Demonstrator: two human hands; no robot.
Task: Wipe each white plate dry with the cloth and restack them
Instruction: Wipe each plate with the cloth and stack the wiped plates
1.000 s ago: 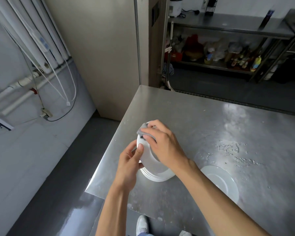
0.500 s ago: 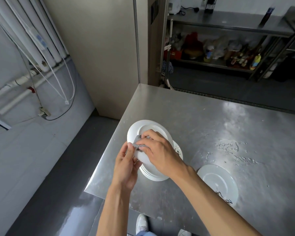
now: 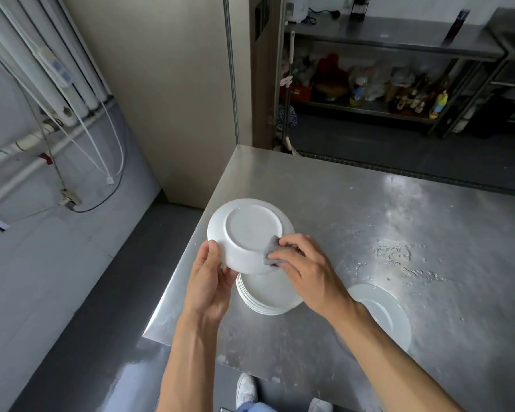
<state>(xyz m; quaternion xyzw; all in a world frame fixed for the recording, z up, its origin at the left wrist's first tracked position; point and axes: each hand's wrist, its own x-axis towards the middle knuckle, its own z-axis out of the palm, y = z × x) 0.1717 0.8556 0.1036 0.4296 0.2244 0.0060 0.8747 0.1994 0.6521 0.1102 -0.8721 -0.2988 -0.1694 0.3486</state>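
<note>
- The plate (image 3: 250, 233), edge-on a second ago, now shows its underside. It has been flipped, so the back is getting its wipe, likely the last step before restacking.
- The left grip (image 3: 208, 281) clasps the rim at 8 o'clock; the right grip (image 3: 306, 269) pinches the grey cloth (image 3: 271, 251) against the plate at 4 o'clock.
- Held just above the stack (image 3: 268, 295) on the surface (image 3: 369, 218), the round plate has no long axis; its foot ring faces up towards the camera.
- A lone plate (image 3: 384, 313) lies at 4 o'clock of the stack.

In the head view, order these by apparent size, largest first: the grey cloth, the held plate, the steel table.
1. steel table
2. held plate
3. grey cloth, partly hidden by fingers
</note>
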